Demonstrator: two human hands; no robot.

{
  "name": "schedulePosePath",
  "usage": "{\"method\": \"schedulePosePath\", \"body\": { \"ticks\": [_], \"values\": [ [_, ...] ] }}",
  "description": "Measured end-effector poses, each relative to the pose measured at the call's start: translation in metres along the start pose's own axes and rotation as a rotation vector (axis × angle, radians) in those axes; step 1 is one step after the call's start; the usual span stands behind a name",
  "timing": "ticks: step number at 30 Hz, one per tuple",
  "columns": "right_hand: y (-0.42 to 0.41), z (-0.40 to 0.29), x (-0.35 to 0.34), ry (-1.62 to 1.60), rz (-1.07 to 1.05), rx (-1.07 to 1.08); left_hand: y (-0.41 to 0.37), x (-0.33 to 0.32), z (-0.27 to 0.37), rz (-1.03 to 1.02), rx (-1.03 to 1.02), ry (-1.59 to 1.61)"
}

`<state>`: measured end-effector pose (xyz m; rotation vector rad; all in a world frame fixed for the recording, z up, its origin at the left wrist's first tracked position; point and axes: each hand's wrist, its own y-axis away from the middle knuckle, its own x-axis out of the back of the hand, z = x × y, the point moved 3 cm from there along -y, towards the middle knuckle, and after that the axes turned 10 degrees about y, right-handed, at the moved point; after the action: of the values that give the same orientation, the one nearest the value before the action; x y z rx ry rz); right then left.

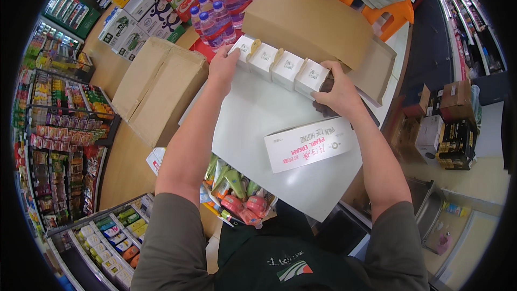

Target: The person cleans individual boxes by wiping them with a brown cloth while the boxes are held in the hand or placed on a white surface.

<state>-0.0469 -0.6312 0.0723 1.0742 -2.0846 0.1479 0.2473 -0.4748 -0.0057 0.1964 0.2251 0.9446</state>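
A row of several small white product boxes [287, 64] spans the space between my hands above a white tabletop [242, 117]. My left hand [223, 66] grips the far-left end of the row, and my right hand [341, 91] presses the opposite end. Gold rounded pieces stick up at the joints between the boxes. Their tops bear small printed marks. Below them lies a longer white carton [309, 145] with red and grey printing, set at an angle. A dark object [323, 110] is partly hidden under my right hand; I cannot tell what it is.
A large open cardboard box [307, 20] stands behind the row. To the left is a closed cardboard carton [161, 85]. Shrink-wrapped bottles [216, 20] stand beyond my left hand. A container of tubes and jars [236, 194] sits below the table's near-left edge. An orange chair [387, 12] is behind.
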Motion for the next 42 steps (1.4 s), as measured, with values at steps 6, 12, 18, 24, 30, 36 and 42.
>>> {"method": "schedulePosePath", "body": {
  "ticks": [6,12,18,24,30,36,42],
  "values": [
    [0.003,-0.022,-0.004,0.037,-0.008,0.135,0.042,0.032,0.004,0.126,-0.045,0.075],
    [0.008,-0.066,-0.009,0.124,-0.085,0.264,0.084,0.074,0.006,0.200,-0.041,0.215],
    [0.045,-0.132,-0.024,0.178,-0.150,0.418,0.153,0.137,0.012,0.331,-0.134,0.402],
    [0.118,-0.228,-0.071,0.175,-0.196,0.621,0.266,0.234,0.052,0.515,-0.324,0.456],
    [0.200,-0.338,-0.152,-0.068,-0.337,0.797,0.406,0.361,0.122,0.687,-0.582,0.383],
    [0.320,-0.511,-0.250,-0.221,-0.530,1.203,0.629,0.516,0.212,1.131,-0.811,-0.036],
    [0.459,-0.669,-0.312,-0.312,-0.720,1.428,0.829,0.595,0.315,1.338,-0.872,-0.096]
  ]
}}
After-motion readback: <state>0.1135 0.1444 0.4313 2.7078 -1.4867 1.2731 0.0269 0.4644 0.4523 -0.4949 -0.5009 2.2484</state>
